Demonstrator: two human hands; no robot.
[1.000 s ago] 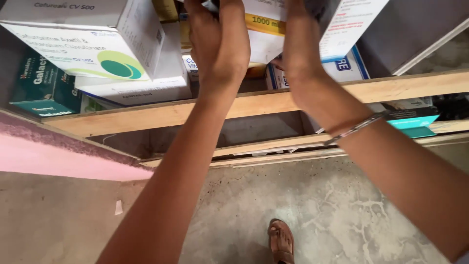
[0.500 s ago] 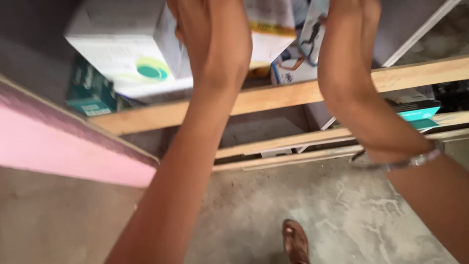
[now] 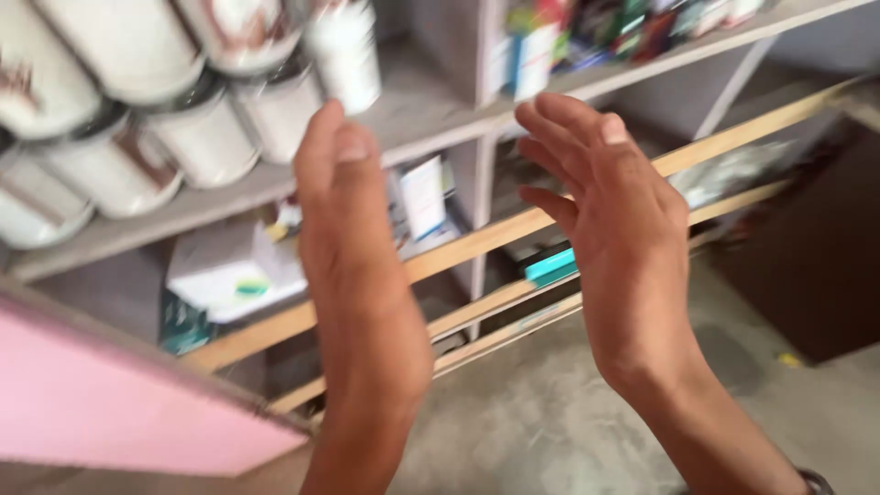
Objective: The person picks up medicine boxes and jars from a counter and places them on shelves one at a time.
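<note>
Both my left hand (image 3: 353,247) and right hand (image 3: 614,229) hang open and empty mid-frame, nearest the white carton (image 3: 229,270) at lower left; a careless reach could topple the white tubs (image 3: 197,137) stacked upper left.

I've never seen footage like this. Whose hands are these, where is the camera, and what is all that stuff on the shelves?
The camera sits on a person's head and looks down, so both hands are that person's own. The left hand and right hand are raised in front of grey shelves, fingers open, holding nothing. The upper shelf carries white tubs stacked on their sides. Lower down lie a white box and a teal box, behind wooden rails. A pink board stands lower left, above a concrete floor. The picture is blurred.
</note>
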